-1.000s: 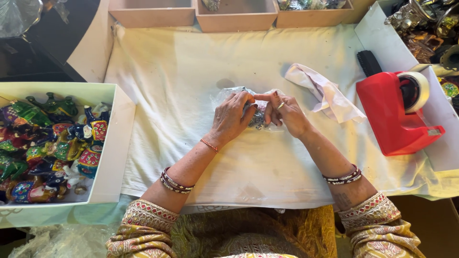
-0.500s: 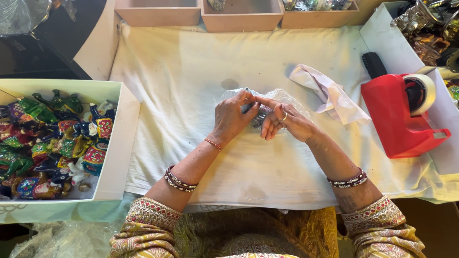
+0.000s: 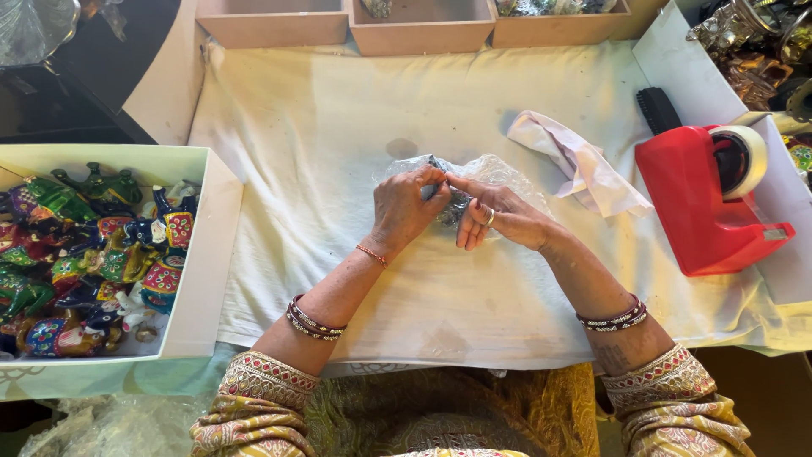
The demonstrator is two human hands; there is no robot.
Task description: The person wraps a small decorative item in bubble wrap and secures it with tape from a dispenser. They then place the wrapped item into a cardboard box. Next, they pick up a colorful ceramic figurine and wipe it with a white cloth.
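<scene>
Bench lot: two hands at a clear wrap, mid-bench.

Bench [image 3: 338, 110], under a cream cloth. White box [image 3: 199, 254] of painted elephant figures [image 3: 76, 254], left edge. Red tape dispenser [image 3: 702, 203], right edge. Crumpled white paper [image 3: 575, 156], beside the dispenser. Clear plastic wrap [image 3: 499, 173] around a small dark object, centre of bench. Left hand [image 3: 406, 207], fingers pressed together, pinching the wrap's top. Right hand [image 3: 499, 216], forefinger stretched to meet the left fingertips, other fingers curled on the wrap.

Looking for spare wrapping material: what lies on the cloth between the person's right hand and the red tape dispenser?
A crumpled piece of pale tissue paper lies there, between the right hand and the red tape dispenser, in the head view.
</scene>
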